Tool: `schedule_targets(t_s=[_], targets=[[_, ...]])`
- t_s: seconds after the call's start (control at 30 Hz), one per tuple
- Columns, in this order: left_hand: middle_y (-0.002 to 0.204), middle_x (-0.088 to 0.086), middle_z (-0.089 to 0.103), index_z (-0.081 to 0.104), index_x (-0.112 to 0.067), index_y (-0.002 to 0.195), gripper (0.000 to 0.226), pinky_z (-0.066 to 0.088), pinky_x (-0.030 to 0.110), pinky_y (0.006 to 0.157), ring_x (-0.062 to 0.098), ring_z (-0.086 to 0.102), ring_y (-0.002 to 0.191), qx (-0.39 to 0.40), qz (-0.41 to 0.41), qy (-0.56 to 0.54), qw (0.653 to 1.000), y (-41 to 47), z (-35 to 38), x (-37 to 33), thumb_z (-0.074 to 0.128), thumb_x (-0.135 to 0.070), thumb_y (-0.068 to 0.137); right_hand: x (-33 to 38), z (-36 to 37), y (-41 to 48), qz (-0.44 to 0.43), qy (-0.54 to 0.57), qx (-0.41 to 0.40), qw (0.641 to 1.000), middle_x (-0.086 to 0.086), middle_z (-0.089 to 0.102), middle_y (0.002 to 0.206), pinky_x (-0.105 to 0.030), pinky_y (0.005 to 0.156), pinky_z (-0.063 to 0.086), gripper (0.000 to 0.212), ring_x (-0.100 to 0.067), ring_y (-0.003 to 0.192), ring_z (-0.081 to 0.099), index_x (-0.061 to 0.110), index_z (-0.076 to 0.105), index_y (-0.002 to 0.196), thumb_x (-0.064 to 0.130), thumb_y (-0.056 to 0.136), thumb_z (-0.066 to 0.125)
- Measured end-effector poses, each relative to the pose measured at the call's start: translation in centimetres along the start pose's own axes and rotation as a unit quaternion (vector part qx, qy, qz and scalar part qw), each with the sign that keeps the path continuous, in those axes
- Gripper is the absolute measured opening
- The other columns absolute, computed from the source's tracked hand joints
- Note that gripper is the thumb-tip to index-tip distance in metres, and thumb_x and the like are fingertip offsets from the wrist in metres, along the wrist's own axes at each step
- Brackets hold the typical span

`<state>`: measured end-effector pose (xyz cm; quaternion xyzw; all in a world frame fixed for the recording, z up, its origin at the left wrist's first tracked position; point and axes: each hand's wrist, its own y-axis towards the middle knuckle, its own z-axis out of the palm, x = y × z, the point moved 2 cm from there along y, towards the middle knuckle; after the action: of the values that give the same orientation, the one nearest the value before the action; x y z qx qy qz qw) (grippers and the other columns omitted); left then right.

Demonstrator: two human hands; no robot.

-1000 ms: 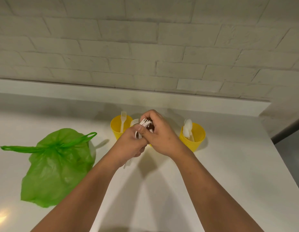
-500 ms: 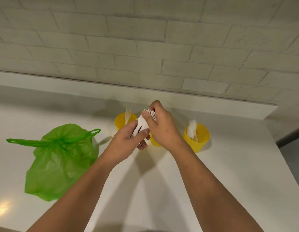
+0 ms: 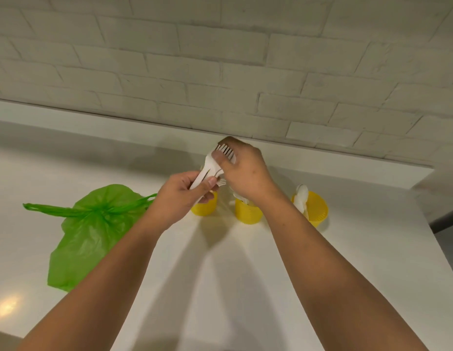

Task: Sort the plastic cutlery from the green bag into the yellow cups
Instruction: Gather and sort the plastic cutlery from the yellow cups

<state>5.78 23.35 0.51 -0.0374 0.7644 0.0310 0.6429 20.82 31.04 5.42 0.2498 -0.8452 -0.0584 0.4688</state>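
White-painted brick makes up the wall [image 3: 220, 59] at the back, and below it a pale counter [image 3: 372, 274] carries everything. On the counter's left side the green bag [image 3: 93, 231] lies slumped, its neck knotted and one handle loop trailing out to the left. Both forearms reach in from the bottom edge and meet above the cups. The left hand [image 3: 179, 196] is curled round the lower, handle end of the cutlery bundle [image 3: 210, 168], thumb pressed across it. The right hand [image 3: 245, 171] pinches the bundle's upper end between thumb and fingers, where dark gaps between fork tines show (how many pieces are in the bundle cannot be told). The bundle is held tilted in the air, above and just behind the left cup [image 3: 203, 207]. The middle cup [image 3: 248, 214] stands near it, its mouth mostly hidden by the right wrist. The right cup [image 3: 316, 209] stands furthest right, with white spoons [image 3: 302, 196] leaning in it.
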Motion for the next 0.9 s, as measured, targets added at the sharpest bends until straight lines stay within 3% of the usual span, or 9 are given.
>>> schedule_targets(t_s=[0.13, 0.2, 0.27, 0.37, 0.43, 0.5, 0.6, 0.73, 0.9], targets=[[0.099, -0.006, 0.074, 0.077, -0.035, 0.101, 0.009, 0.048, 0.015, 0.075, 0.000, 0.065, 0.081, -0.103, 0.050, 0.080, 0.990, 0.9, -1.9, 0.0, 0.069, -0.033, 0.097, 0.9, -0.1, 2.2, -0.070, -0.042, -0.078, 0.994, -0.009, 0.071, 0.080, -0.029, 0.064, 0.037, 0.015, -0.021, 0.072, 0.057, 0.006, 0.069, 0.091, 0.021, 0.093, 0.068], [0.109, -0.005, 0.064, 0.077, -0.034, 0.104, 0.011, 0.044, 0.007, 0.072, -0.003, 0.061, 0.079, -0.154, 0.053, 0.131, 0.978, 1.4, -2.5, 0.5, 0.071, -0.034, 0.095, 1.0, 0.4, 3.0, -0.090, -0.063, -0.081, 0.991, -0.009, 0.072, 0.081, -0.027, 0.064, 0.037, 0.016, -0.023, 0.073, 0.060, 0.006, 0.070, 0.092, 0.022, 0.092, 0.069], [0.110, -0.003, 0.058, 0.077, -0.034, 0.104, 0.012, 0.042, 0.008, 0.072, 0.002, 0.058, 0.081, -0.171, 0.039, 0.186, 0.967, 2.0, -2.7, 1.2, 0.073, -0.038, 0.093, 0.7, 1.0, 3.4, -0.105, -0.073, -0.072, 0.989, -0.009, 0.074, 0.084, -0.029, 0.069, 0.041, 0.016, -0.026, 0.076, 0.065, 0.007, 0.072, 0.094, 0.023, 0.091, 0.071], [0.093, -0.011, 0.059, 0.076, -0.042, 0.093, 0.005, 0.041, 0.014, 0.070, 0.010, 0.060, 0.078, -0.143, 0.035, 0.250, 0.957, 2.8, -2.7, 1.3, 0.074, -0.037, 0.091, -0.1, 1.8, 3.7, -0.110, -0.087, -0.036, 0.989, -0.009, 0.076, 0.092, -0.030, 0.076, 0.045, 0.017, -0.027, 0.085, 0.069, 0.008, 0.074, 0.099, 0.023, 0.090, 0.071], [0.081, -0.013, 0.066, 0.069, -0.047, 0.078, 0.018, 0.042, 0.021, 0.064, 0.007, 0.062, 0.066, -0.123, 0.037, 0.259, 0.957, 3.4, -2.6, 1.3, 0.077, -0.035, 0.089, -0.6, 2.0, 4.0, -0.101, -0.092, -0.014, 0.991, -0.007, 0.076, 0.094, -0.031, 0.078, 0.047, 0.018, -0.025, 0.086, 0.069, 0.011, 0.074, 0.100, 0.025, 0.090, 0.071], [0.075, -0.013, 0.069, 0.065, -0.045, 0.072, 0.024, 0.039, 0.016, 0.058, -0.001, 0.058, 0.054, -0.112, 0.028, 0.270, 0.956, 4.0, -2.7, 1.3, 0.079, -0.034, 0.086, -1.0, 2.3, 4.2, -0.083, -0.090, 0.006, 0.992, -0.003, 0.076, 0.095, -0.027, 0.079, 0.046, 0.018, -0.021, 0.088, 0.069, 0.014, 0.075, 0.101, 0.027, 0.090, 0.071], [0.087, -0.010, 0.074, 0.073, -0.034, 0.092, 0.008, 0.042, 0.010, 0.059, -0.001, 0.066, 0.070, -0.096, -0.021, 0.264, 0.959, 4.6, -2.5, 1.7, 0.079, -0.033, 0.086, -1.8, 3.0, 4.3, -0.043, -0.093, 0.047, 0.994, -0.002, 0.077, 0.099, -0.026, 0.079, 0.047, 0.017, -0.021, 0.091, 0.068, 0.016, 0.075, 0.105, 0.026, 0.092, 0.070], [0.093, -0.007, 0.076, 0.072, -0.025, 0.106, 0.018, 0.056, 0.021, 0.070, 0.011, 0.073, 0.082, -0.091, -0.045, 0.245, 0.964, 4.8, -2.2, 1.9, 0.076, -0.031, 0.089, -3.5, 4.2, 3.9, 0.017, -0.103, 0.113, 0.988, -0.005, 0.076, 0.103, -0.020, 0.075, 0.040, 0.022, -0.022, 0.094, 0.067, 0.018, 0.074, 0.112, 0.027, 0.092, 0.070], [0.115, -0.006, 0.073, 0.063, -0.032, 0.132, 0.047, 0.059, 0.035, 0.082, 0.019, 0.075, 0.085, -0.091, -0.052, 0.228, 0.968, 4.7, -2.6, 2.6, 0.075, -0.040, 0.087, -3.9, 4.5, 3.1, 0.052, -0.098, 0.165, 0.980, -0.002, 0.067, 0.113, -0.020, 0.080, 0.046, 0.063, -0.011, 0.080, 0.058, 0.028, 0.054, 0.142, 0.030, 0.084, 0.080]])
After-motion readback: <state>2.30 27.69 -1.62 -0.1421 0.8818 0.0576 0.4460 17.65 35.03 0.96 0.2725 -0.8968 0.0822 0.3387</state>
